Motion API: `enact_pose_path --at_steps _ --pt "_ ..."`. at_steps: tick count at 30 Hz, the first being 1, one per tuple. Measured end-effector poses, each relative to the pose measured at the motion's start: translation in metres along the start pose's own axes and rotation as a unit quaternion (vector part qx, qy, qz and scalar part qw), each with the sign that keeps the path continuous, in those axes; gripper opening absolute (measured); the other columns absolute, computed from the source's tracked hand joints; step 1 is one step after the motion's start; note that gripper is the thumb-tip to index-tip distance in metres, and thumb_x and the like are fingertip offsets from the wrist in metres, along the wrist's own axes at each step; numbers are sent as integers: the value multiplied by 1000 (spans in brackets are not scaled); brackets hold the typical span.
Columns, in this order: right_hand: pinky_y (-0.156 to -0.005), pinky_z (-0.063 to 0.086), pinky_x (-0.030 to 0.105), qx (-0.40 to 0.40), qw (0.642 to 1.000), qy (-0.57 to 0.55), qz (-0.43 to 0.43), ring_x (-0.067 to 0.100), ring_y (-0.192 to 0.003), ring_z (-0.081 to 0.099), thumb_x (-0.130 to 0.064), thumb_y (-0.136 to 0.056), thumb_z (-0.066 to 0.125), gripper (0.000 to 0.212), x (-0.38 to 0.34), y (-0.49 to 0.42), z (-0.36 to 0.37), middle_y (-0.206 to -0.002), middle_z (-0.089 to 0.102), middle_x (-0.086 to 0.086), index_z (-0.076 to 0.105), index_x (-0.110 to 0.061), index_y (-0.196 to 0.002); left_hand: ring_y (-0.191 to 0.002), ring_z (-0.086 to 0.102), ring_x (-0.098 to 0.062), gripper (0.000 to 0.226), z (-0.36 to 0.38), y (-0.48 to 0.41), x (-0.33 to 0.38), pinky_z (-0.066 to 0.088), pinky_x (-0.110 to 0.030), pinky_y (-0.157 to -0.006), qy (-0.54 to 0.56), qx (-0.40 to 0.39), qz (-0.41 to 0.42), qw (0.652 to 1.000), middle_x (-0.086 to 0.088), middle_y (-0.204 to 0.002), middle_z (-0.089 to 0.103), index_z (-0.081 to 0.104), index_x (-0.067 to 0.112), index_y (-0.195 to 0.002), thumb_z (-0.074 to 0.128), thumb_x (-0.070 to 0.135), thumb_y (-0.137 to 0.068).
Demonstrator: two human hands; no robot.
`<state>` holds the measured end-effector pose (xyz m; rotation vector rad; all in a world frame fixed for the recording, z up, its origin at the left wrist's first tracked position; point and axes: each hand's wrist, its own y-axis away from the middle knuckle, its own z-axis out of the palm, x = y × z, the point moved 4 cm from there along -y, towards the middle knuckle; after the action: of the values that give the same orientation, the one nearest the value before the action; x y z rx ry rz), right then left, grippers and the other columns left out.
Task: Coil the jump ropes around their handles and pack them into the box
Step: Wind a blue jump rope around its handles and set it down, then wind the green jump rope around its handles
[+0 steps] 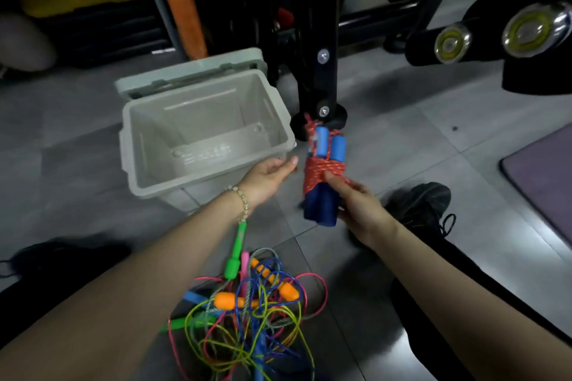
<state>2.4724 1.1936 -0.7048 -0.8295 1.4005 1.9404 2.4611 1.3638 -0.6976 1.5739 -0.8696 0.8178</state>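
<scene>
Head view: 1 coiled jump rope (322, 178) is up in the air, just beside the right rim of the box (131, 145) and outside it. Its 2 blue handles (322, 141) lie side by side, bound at the middle by many turns of speckled red cord. The long axis runs near to far, tilted a little left; the light-blue ends point away toward the foot of a black machine frame (318, 40), and the dark-blue foam ends point back toward the person.

The right hand (359, 204) grips this bundle, thumb pressed on the red coil and fingers curled behind the lower handles. The left hand (266, 175) holds nothing; its fingers are loosely extended, between the box's near right corner and the bundle, touching neither as far as can be seen. A beaded bracelet (243, 199) sits on that wrist.

1 grey plastic box stands open on the tiled floor, its lid (192, 71) swung back behind it.

Nearer the person, 1 tangled pile of ropes (247, 318) lies on the floor, with cords of pink, blue, yellow-green and grey. At least 2 green handles, 2 orange, 1 pink and 1 blue show in it; the exact number of ropes cannot be told.

1 black shoe (418, 201) and 1 purple mat (541, 170) lie to the right.
</scene>
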Motion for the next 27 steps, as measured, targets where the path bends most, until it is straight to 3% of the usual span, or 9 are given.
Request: enact_pose_path --at_steps 5,7,10,13,16,18,20,24,27 --pt "-70 49 29 108 991 -69 42 15 -82 59 -20 -90 59 23 27 -71 -54 -93 62 2 52 -9 -110 -89 54 -11 26 -14 -52 -43 38 -2 -69 -101 73 19 992 -7 -104 59 56 -1 -111 59 17 -92" --pt "-66 47 28 139 984 -93 55 14 -82 58 -21 -91 59 24 44 -97 -70 -91 60 0 51 -10 -111 -82 54 -13 28 -13 -69 -70 38 0 -66 -131 79 2 988 -9 -98 57 55 -7 -112 59 11 -91" --pt "-67 45 28 166 978 -93 82 14 -81 56 -21 -92 58 18 78 -126 -85 -92 58 2 51 -12 -107 -89 52 -16 29 -13 -87 -107 39 -5 -64 -152 96 -26 983 -11 -100 57 56 -9 -112 61 9 -90" --pt "-64 46 28 189 977 -46 84 20 -85 57 -22 -92 59 29 106 -147 -97 -99 57 8 52 -6 -115 -96 56 -22 31 -17 -99 -143 38 -18 -78 -165 121 -56 977 -15 -108 61 56 -6 -111 64 13 -88" --pt "-71 49 29 193 976 -6 101 22 -94 58 -30 -90 61 47 124 -161 -107 -114 57 12 48 -3 -126 -105 57 -29 38 -20 -104 -176 38 -23 -83 -172 137 -90 971 -20 -117 59 54 -5 -114 66 18 -87" --pt "-73 50 29 160 978 45 123 21 -94 58 -32 -88 64 46 131 -167 -108 -116 59 11 51 -4 -121 -111 55 -30 45 -20 -103 -193 38 -24 -86 -181 148 -110 966 -20 -119 57 52 -5 -118 68 22 -85" --pt "-73 49 28 158 971 131 124 19 -86 58 -34 -84 68 38 135 -169 -108 -106 61 9 56 -7 -109 -114 54 -30 52 -20 -101 -207 39 -27 -91 -195 147 -124 962 -18 -124 55 50 -3 -121 71 26 -83" --pt "-78 51 33 229 934 272 38 20 -87 60 -41 -75 76 52 130 -170 -116 -105 64 13 57 -4 -106 -123 44 -30 62 -28 -93 -221 36 -35 -102 -270 160 -121 942 -16 -132 47 51 7 -125 76 35 -76" --pt "-91 49 40 231 917 319 -66 22 -102 56 -38 -74 77 55 118 -170 -109 -117 51 9 51 -8 -113 -124 42 -32 68 -38 -86 -221 34 -34 -104 -286 189 -129 930 -16 -134 42 47 9 -130 78 33 -75"
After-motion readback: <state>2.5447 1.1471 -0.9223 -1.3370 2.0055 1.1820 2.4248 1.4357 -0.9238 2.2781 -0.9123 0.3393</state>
